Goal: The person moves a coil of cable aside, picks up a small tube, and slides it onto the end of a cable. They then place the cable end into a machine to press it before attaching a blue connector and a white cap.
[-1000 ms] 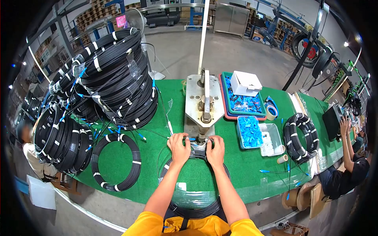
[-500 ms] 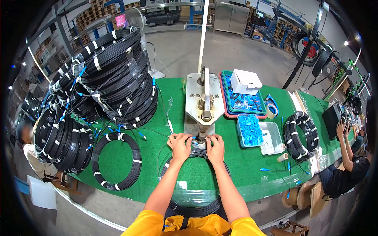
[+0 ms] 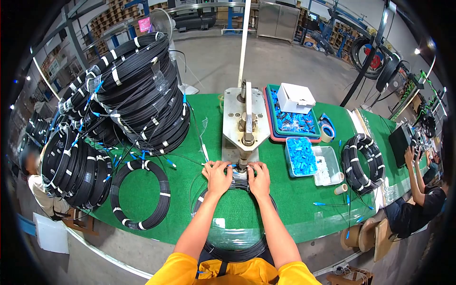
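Note:
My left hand point(image 3: 218, 177) and my right hand point(image 3: 258, 178) are at the foot of a metal hand press point(image 3: 244, 116), one on each side of its lower tip. The fingers of both hands are pinched together on something small under the press, too hidden to name. A coil of black cable point(image 3: 236, 254) lies below my wrists, partly behind my forearms, and its upper edge passes between my hands. Clear plastic film covers the table edge inside that coil. A blue tip shows beside my left fingertips.
Tall stacks of black cable coils point(image 3: 142, 95) and a single coil point(image 3: 141, 194) are at the left of the green table point(image 3: 204, 107). Blue parts fill a tray point(image 3: 292, 121) and box point(image 3: 301, 156); white parts lie in another point(image 3: 327, 166). Another coil point(image 3: 363, 164) and people are further out.

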The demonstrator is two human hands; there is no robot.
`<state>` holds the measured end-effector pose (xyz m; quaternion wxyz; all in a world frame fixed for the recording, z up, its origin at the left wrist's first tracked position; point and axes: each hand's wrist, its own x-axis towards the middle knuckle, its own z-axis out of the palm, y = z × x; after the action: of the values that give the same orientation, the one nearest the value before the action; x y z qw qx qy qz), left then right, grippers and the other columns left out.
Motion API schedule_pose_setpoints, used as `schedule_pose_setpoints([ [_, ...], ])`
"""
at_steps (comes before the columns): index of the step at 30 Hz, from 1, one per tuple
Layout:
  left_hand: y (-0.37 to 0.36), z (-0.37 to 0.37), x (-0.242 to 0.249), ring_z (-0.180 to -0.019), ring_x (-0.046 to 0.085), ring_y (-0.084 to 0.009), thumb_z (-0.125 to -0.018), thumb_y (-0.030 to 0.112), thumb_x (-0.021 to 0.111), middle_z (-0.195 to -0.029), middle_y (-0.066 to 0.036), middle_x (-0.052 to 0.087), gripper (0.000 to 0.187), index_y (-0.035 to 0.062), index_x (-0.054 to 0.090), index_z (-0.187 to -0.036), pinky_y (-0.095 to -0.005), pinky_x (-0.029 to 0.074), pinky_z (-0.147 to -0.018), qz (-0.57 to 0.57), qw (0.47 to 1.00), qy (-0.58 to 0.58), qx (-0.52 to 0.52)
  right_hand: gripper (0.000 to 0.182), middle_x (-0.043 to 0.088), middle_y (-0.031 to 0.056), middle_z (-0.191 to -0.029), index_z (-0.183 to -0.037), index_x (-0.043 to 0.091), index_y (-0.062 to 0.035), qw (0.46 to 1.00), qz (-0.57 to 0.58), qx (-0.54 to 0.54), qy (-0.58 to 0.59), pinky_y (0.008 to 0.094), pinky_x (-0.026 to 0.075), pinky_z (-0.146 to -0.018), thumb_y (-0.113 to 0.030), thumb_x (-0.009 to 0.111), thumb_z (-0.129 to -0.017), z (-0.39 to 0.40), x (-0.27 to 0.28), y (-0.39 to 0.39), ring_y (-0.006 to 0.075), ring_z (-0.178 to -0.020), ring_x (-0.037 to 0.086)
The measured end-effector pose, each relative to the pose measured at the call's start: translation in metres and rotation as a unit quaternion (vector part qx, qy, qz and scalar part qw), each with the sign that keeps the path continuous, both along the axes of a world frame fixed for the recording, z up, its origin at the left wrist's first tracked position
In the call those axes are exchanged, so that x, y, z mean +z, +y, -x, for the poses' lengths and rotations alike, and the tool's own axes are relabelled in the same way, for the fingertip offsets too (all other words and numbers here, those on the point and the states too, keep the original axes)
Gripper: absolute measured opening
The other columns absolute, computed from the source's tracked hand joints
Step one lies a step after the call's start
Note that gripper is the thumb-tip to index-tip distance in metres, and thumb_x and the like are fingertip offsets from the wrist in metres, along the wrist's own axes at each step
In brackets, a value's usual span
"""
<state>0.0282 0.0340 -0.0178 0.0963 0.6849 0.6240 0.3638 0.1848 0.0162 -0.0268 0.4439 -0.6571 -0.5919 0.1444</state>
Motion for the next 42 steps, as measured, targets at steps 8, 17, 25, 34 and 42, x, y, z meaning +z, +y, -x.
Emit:
schedule_pose_setpoints([
  [8,-0.001,0.001,0.001,-0.113,0.043,-0.0325,-0.084,0.023,0.069,-0.102,-0.002,0.067,0.018,0.0194,0.075,-0.101,-0.0514,0.026,-0.098,0.002,1.0,-0.008,-0.009,0.019,0.061,0.0106,-0.109,-0.107,0.07,-0.0125,1.0,-0.018,0.015,0.001,0.0436,0.046,-0.09,-0.015,0.06,-0.091,0.0,0.003,-0.002,0.032,-0.105,0.058],
  [17,-0.005,0.0,0.008,-0.122,0.04,-0.0338,-0.082,0.024,0.072,-0.106,-0.001,0.066,0.02,0.0217,0.077,-0.101,-0.054,0.023,-0.102,-0.017,0.999,0.008,-0.036,0.022,0.061,0.0098,-0.109,-0.108,0.069,-0.0127,1.0,-0.014,0.01,-0.009,0.044,0.046,-0.091,-0.014,0.062,-0.088,0.0,-0.001,-0.001,0.032,-0.107,0.057],
  [25,-0.003,0.0,0.003,-0.123,0.041,-0.0314,-0.086,0.031,0.071,-0.102,0.003,0.067,0.015,0.0239,0.078,-0.098,-0.0536,0.022,-0.101,-0.032,0.999,0.022,-0.021,0.023,0.061,0.01,-0.11,-0.109,0.069,-0.0131,1.0,-0.002,0.007,-0.018,0.0444,0.046,-0.092,-0.016,0.065,-0.086,0.0,0.001,-0.002,0.0315,-0.109,0.057],
  [34,0.0,0.001,0.001,-0.109,0.05,-0.0285,-0.086,0.026,0.071,-0.094,-0.001,0.068,0.015,0.0191,0.078,-0.097,-0.0493,0.027,-0.1,-0.026,0.999,0.007,-0.043,0.03,0.06,0.0101,-0.113,-0.111,0.068,-0.0132,0.999,-0.002,0.001,-0.035,0.0442,0.046,-0.094,-0.011,0.064,-0.081,0.0,-0.001,-0.003,0.0313,-0.111,0.056],
  [42,0.001,0.001,0.0,-0.108,0.052,-0.0297,-0.086,0.025,0.07,-0.096,-0.004,0.067,0.015,0.0188,0.077,-0.097,-0.0492,0.029,-0.102,-0.021,0.998,0.002,-0.056,0.027,0.061,0.0104,-0.112,-0.109,0.069,-0.0128,0.999,-0.02,0.002,-0.037,0.0437,0.045,-0.094,-0.014,0.066,-0.083,0.0,-0.002,-0.001,0.0313,-0.11,0.056],
])
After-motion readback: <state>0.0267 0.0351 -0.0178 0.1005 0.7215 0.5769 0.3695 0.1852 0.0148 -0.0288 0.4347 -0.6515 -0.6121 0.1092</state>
